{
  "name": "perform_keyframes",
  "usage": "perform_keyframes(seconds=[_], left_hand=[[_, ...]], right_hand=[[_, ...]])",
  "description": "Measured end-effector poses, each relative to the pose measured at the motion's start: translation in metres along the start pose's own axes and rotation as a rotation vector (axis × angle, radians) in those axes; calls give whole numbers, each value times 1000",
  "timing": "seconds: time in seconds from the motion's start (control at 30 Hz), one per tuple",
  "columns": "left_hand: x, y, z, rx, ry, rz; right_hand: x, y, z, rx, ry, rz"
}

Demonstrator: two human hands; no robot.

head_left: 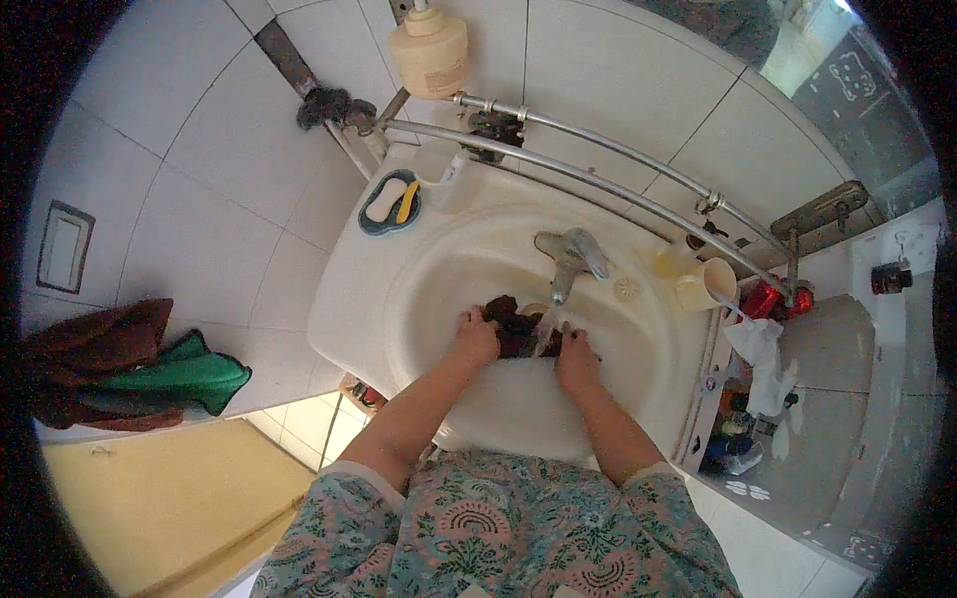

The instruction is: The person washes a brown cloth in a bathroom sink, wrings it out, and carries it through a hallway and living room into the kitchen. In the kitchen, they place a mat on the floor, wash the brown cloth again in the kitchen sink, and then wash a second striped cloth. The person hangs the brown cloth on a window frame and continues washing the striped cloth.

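The left hand (480, 339) and right hand (575, 361) gripped a dark cloth (512, 337) under running water (546, 325). Holding it spread likely wet it more evenly.

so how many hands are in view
2: the left hand at the left side of the dark brown cloth in the washbasin, the right hand at its right side. None seems hidden.

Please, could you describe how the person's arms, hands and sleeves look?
The left hand and right hand wear no gloves. The forearms are bare, with no watch or bracelet visible. The sleeves are short, blue-green with a pink and dark print, and have pale hems. Rings would be too small to tell.
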State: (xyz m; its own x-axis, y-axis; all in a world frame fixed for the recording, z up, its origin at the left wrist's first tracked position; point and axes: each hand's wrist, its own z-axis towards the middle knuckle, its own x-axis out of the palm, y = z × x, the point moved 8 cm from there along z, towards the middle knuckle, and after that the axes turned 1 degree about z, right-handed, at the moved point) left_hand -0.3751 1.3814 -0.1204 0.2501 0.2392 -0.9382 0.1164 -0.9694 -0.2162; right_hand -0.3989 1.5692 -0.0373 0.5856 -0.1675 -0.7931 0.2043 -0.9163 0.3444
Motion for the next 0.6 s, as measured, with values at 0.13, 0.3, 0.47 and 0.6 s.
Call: perform_keyframes(seconds=[0.13, 0.3, 0.47, 0.6], left_hand=[[-27, -55, -31, -546, 357, -1775], [-74, -99, -31, -197, 573, -2138], [-30, -104, -22, -117, 460, -2538], [-89, -125, -57, -359, 516, -2573]], right_hand=[[-16, 32, -3, -220, 43, 589], [-79, 126, -84, -609, -15, 660], [-98, 122, -81, -288, -305, 408], [-96, 82, -32, -31, -442, 303]])
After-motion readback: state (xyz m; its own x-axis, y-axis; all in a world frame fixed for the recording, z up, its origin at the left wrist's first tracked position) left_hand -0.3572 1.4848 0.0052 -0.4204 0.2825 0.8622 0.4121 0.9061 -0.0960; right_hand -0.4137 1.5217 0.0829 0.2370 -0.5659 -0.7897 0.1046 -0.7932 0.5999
